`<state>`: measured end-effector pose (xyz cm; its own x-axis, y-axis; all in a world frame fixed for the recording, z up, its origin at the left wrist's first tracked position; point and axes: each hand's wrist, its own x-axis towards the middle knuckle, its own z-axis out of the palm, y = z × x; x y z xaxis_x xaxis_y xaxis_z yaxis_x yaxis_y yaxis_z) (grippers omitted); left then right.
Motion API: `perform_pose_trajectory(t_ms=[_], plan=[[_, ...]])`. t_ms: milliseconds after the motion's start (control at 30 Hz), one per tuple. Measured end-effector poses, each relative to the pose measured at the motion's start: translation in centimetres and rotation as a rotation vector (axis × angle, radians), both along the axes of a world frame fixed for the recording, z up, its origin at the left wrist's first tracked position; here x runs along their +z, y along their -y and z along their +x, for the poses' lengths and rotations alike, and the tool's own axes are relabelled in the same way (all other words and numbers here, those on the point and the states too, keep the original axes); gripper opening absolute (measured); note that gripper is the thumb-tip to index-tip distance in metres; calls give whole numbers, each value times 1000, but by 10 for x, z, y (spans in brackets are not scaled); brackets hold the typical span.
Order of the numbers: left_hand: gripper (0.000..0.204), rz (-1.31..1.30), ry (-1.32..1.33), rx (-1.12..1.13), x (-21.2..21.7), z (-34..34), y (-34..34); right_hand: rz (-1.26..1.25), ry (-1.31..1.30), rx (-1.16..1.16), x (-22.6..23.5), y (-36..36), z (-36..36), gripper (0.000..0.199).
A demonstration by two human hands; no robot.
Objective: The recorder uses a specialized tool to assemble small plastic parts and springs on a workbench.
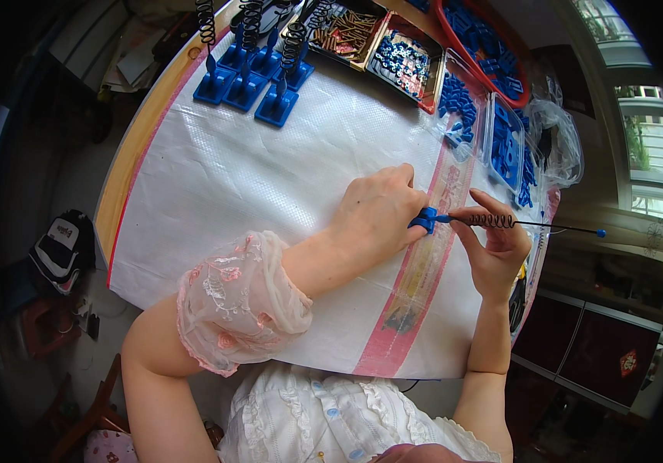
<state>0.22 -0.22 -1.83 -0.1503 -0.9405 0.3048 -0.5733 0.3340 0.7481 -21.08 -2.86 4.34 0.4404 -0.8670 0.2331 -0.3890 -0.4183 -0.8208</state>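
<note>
My left hand [377, 207] is closed on a small blue plastic base [425, 221], which its fingers partly hide. A blue stem on that base points right and meets a black coil spring [493, 221]. From the spring a thin black rod runs out to the right and ends in a blue tip [600, 233]. My right hand [499, 258] pinches the spring close to the blue stem, thumb below and index finger above. Both hands are over the white woven sheet [269, 185] that covers the table, beside its pink printed stripe.
Several blue bases with upright black springs [276, 104] stand at the far left. Along the far right are a tray of brass-coloured screws [347, 32], a tray of small nuts [399, 62], loose blue pieces [457, 104], a clear box [505, 143], a red basin [520, 100] and a plastic bag [563, 143].
</note>
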Motion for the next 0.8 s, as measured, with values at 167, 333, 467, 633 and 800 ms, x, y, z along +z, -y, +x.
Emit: perform_pose_trajectory(t_ms=[167, 333, 467, 633, 800], plan=[[24, 1, 1, -3, 0, 0, 0, -27, -15, 2, 0, 0, 0, 54], [25, -2, 3, 0, -1, -1, 0, -33, -12, 2, 0, 0, 0, 54], [25, 1, -2, -1, 0, 0, 0, -24, -9, 2, -1, 0, 0, 54], [24, 7, 6, 0, 0, -1, 0, -17, -10, -11, -1, 0, 0, 52], [24, 6, 5, -1, 1, 0, 0, -38, -14, 6, -2, 1, -1, 51]])
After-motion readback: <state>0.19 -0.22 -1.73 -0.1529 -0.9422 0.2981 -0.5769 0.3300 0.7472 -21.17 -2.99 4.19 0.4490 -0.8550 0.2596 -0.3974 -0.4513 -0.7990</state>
